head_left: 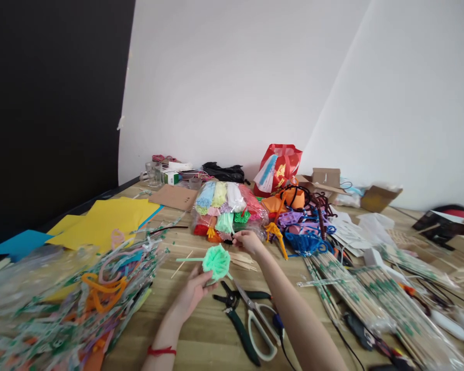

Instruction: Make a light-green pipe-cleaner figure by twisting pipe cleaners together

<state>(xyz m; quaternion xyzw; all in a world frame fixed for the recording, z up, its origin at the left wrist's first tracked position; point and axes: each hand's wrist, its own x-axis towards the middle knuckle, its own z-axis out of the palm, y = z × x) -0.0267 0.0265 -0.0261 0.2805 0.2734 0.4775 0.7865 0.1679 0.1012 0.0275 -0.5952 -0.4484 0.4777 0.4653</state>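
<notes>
My left hand [192, 291] is closed on a light green pipe-cleaner flower [216, 262], holding it above the wooden table [201, 330]; a green stem sticks out to its left. My right hand [247, 240] reaches forward to the clear bag of coloured pipe cleaners [228, 210], its fingers pinched at the bag's near edge. What the fingers pinch is too small to make out. A red cord circles my left wrist.
Dark-handled pliers [234, 319] and white-handled scissors [257, 322] lie between my arms. Packets of coloured pipe cleaners [73, 299] cover the left, yellow paper [108, 219] behind them. Bundles of wooden sticks [355, 293] lie right, a red bag [280, 167] and cardboard boxes [325, 179] at the back.
</notes>
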